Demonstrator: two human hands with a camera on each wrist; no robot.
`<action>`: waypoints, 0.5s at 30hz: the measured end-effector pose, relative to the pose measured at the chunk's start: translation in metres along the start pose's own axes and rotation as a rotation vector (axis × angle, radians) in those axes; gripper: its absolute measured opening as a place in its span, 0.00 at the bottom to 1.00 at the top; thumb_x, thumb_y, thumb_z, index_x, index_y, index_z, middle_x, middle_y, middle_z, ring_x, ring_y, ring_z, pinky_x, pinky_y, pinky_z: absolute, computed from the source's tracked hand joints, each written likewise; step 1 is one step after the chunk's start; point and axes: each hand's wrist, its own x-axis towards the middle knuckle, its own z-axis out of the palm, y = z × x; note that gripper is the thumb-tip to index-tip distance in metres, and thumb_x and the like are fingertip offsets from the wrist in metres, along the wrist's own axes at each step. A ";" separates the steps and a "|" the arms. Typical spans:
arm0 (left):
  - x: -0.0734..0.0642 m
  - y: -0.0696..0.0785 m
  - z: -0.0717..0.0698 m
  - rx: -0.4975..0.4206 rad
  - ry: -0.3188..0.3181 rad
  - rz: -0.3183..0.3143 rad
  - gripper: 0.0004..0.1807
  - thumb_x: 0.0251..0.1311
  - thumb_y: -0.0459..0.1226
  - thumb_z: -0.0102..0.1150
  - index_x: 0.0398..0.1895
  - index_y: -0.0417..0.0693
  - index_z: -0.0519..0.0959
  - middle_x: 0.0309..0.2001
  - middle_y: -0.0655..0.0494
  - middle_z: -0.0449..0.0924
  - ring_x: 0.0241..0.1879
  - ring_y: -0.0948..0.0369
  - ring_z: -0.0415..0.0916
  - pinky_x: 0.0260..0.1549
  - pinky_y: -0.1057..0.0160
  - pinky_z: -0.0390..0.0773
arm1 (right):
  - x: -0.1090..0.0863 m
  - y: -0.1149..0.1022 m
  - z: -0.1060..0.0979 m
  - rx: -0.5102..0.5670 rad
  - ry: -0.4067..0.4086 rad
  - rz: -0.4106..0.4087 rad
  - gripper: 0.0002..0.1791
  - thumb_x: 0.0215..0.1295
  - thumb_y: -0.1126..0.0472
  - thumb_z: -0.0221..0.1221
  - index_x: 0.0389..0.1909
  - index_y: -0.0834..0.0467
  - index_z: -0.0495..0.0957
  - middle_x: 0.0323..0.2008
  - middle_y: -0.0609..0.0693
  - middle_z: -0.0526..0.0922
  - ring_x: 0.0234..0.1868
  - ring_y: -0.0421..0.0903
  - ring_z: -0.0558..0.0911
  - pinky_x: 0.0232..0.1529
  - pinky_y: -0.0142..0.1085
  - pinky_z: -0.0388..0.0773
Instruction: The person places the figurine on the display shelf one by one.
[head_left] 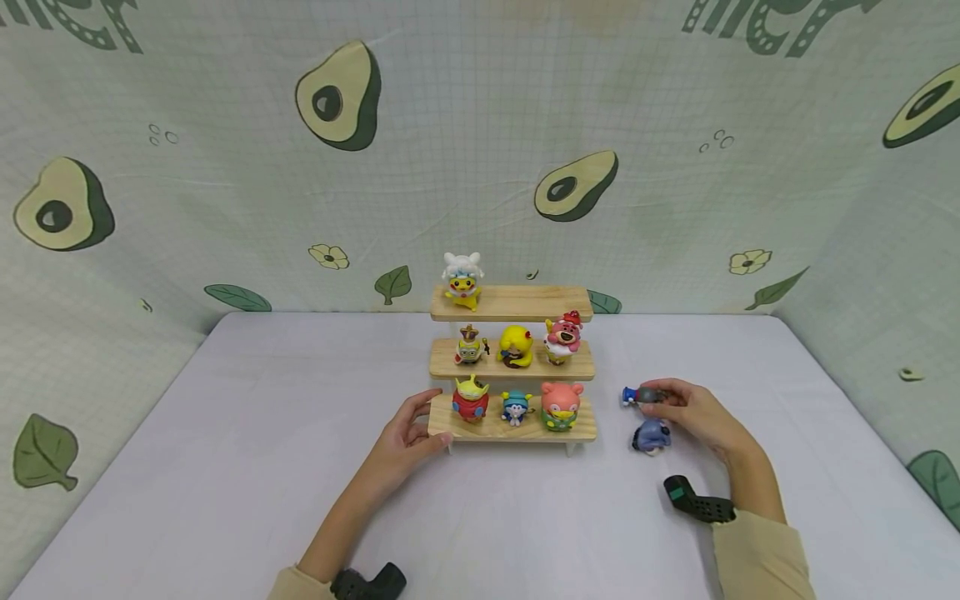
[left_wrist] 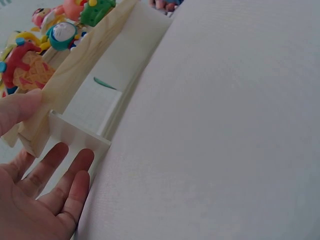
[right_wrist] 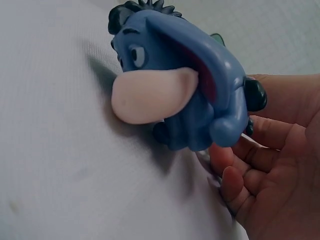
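A three-tier wooden display shelf point(head_left: 528, 302) stands near the middle of the table. My left hand point(head_left: 407, 437) grips the left end of its lowest board, thumb point(left_wrist: 22, 107) on the wood and fingers point(left_wrist: 67, 192) under it beside the white leg point(left_wrist: 77, 130). To the right of the shelf, my right hand point(head_left: 701, 417) pinches a small grey figurine with a blue end point(head_left: 642, 396), tipped sideways. A blue donkey figurine point(head_left: 651, 436) is on the table just in front of that hand. In the right wrist view the donkey figurine point(right_wrist: 185, 80) hides the pinched one.
On the lowest board are a red-and-green figurine point(head_left: 470, 400), a blue-hatted one point(head_left: 516, 407) and a pink one point(head_left: 561, 407). The middle board bears a crowned point(head_left: 468, 346), a yellow-haired point(head_left: 515, 347) and a pink bear figurine point(head_left: 564, 337). A white-hooded yellow figurine point(head_left: 462, 282) stands on top.
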 end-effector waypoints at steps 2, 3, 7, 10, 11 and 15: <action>0.000 0.000 0.000 -0.002 -0.004 0.001 0.37 0.55 0.36 0.64 0.67 0.54 0.59 0.60 0.48 0.67 0.42 0.60 0.76 0.39 0.71 0.75 | 0.000 -0.001 0.000 -0.011 -0.002 0.000 0.36 0.59 0.47 0.61 0.61 0.65 0.65 0.39 0.50 0.75 0.37 0.41 0.70 0.38 0.31 0.67; 0.000 0.000 0.000 -0.002 -0.005 0.001 0.37 0.55 0.36 0.64 0.67 0.54 0.59 0.60 0.48 0.67 0.42 0.60 0.76 0.39 0.71 0.75 | 0.000 -0.001 0.000 -0.013 -0.003 -0.001 0.36 0.59 0.47 0.61 0.62 0.65 0.64 0.40 0.50 0.75 0.37 0.41 0.70 0.38 0.31 0.68; -0.001 0.000 0.000 -0.003 -0.008 0.001 0.37 0.55 0.36 0.63 0.67 0.54 0.58 0.61 0.48 0.67 0.42 0.60 0.76 0.39 0.71 0.75 | 0.000 -0.004 0.001 -0.005 -0.003 -0.013 0.35 0.61 0.47 0.59 0.62 0.64 0.64 0.41 0.51 0.76 0.38 0.41 0.72 0.39 0.31 0.69; -0.001 0.001 0.000 0.000 -0.003 -0.002 0.37 0.55 0.36 0.64 0.67 0.55 0.59 0.61 0.48 0.67 0.42 0.60 0.76 0.39 0.71 0.75 | -0.001 -0.007 0.001 0.004 0.011 -0.023 0.34 0.62 0.47 0.58 0.63 0.63 0.64 0.41 0.52 0.75 0.38 0.42 0.72 0.38 0.33 0.70; -0.001 0.001 0.000 0.002 -0.001 -0.002 0.37 0.55 0.36 0.64 0.67 0.55 0.59 0.61 0.48 0.67 0.42 0.60 0.76 0.39 0.71 0.75 | -0.001 -0.008 0.001 0.004 0.020 -0.025 0.34 0.63 0.46 0.57 0.63 0.63 0.64 0.41 0.52 0.75 0.38 0.43 0.72 0.37 0.33 0.70; -0.001 0.001 0.000 0.001 0.000 -0.002 0.37 0.55 0.36 0.64 0.67 0.55 0.59 0.61 0.49 0.67 0.42 0.59 0.76 0.39 0.71 0.75 | -0.002 -0.015 0.001 0.001 0.059 -0.042 0.34 0.64 0.44 0.55 0.63 0.62 0.63 0.48 0.57 0.76 0.40 0.43 0.73 0.39 0.33 0.72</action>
